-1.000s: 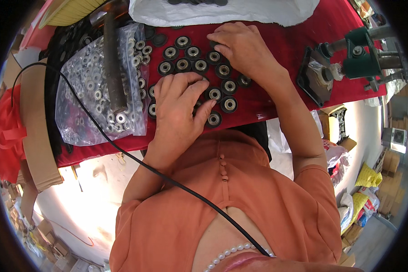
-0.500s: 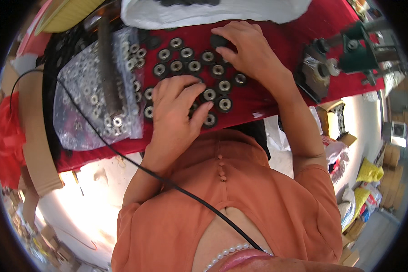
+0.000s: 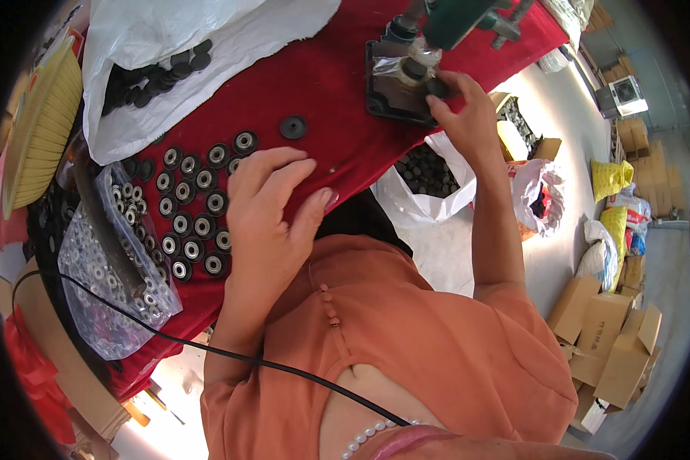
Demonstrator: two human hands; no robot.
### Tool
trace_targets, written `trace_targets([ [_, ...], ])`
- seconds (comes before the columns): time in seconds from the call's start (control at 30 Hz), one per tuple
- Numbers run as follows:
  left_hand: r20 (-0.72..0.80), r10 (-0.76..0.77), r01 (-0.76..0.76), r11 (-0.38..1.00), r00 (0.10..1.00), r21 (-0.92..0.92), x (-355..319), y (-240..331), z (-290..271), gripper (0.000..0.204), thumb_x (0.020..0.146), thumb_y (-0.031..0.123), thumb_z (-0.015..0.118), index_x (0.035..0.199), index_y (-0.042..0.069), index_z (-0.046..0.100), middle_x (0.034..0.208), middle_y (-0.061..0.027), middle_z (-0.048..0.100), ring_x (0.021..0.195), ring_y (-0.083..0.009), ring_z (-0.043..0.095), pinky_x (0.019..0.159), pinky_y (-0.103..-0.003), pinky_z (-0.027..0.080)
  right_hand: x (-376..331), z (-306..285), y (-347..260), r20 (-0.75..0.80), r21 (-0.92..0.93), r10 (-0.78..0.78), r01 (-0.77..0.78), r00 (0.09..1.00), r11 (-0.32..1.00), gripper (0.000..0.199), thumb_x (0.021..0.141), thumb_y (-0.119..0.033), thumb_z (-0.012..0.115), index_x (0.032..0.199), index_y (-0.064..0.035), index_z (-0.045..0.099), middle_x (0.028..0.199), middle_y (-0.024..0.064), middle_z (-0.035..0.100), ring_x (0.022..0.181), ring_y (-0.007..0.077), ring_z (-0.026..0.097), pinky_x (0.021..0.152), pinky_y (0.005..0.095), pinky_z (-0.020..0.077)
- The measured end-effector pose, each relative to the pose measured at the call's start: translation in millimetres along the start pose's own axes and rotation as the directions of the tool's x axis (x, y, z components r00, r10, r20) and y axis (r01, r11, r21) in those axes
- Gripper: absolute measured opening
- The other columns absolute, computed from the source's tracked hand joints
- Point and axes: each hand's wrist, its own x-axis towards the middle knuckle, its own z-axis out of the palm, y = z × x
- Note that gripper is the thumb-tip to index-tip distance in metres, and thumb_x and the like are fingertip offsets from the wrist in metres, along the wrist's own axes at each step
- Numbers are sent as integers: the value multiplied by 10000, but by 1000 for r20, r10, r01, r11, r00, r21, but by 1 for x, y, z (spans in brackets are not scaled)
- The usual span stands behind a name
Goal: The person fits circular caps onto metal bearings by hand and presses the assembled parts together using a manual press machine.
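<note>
My right hand (image 3: 469,115) pinches a small black plastic disc (image 3: 437,87) between thumb and fingers, over the dark base plate (image 3: 387,104) of a green hand press (image 3: 456,24). Another black round piece (image 3: 414,69) sits on that plate, under the press's ram. On the red cloth, my left hand (image 3: 272,203) is open, its fingers loosely curved and nothing seen in them. It hovers beside rows of black wheels with metal bearings in their centres (image 3: 204,179), hiding some. One black wheel (image 3: 292,127) without a bearing lies apart, beyond my left fingertips.
A clear bag of bearings (image 3: 103,276) lies at the left with a dark bar (image 3: 103,211) across it. Farther back, a white sack (image 3: 230,46) holds black discs. A white bag of black pieces (image 3: 425,176) stands below the table edge. A black cable (image 3: 199,346) crosses my front.
My view has swung right toward the press. My right hand has gone from the bearing-fitted wheels to the press base with a black disc; my left hand stays near the wheels.
</note>
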Motion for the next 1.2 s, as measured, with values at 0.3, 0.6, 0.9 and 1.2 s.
trace_targets([
  [0.3, 50, 98, -91, 989, 994, -120, 37, 3, 60, 267, 728, 66, 786, 969, 15, 683, 987, -116, 652, 941, -312, 626, 835, -404, 471, 11, 14, -9, -29, 107, 142, -138, 989, 985, 445, 758, -196, 773, 1134, 13, 660, 997, 197, 728, 936, 326, 719, 872, 409, 554],
  [0.6, 104, -160, 163, 986, 982, -30, 93, -28, 122, 314, 758, 118, 786, 1028, -22, 710, 935, -134, 675, 821, -252, 672, 747, -334, 539, 8, 24, 9, -67, 104, 134, -126, 989, 987, 404, 771, -190, 775, 1110, -1, 663, 961, 158, 729, 877, 287, 722, 787, 374, 549],
  [0.9, 3, -154, 151, 972, 988, 182, 118, -21, 163, 423, 704, 246, 856, 1055, 46, 731, 1185, -119, 582, 1178, -321, 499, 984, -499, 404, -6, 6, 19, -60, 368, 309, -267, 949, 891, 271, 849, -117, 730, 1090, 3, 691, 959, 132, 725, 851, 203, 703, 803, 313, 545],
  [1.2, 71, -246, 245, 969, 967, 15, 131, -35, 180, 480, 660, 285, 867, 1047, 38, 726, 1190, -113, 583, 1165, -318, 499, 990, -503, 417, 16, -30, 62, -198, 451, 361, -242, 911, 859, 289, 918, -198, 685, 1112, 15, 704, 971, 94, 731, 896, 146, 656, 841, 291, 515],
])
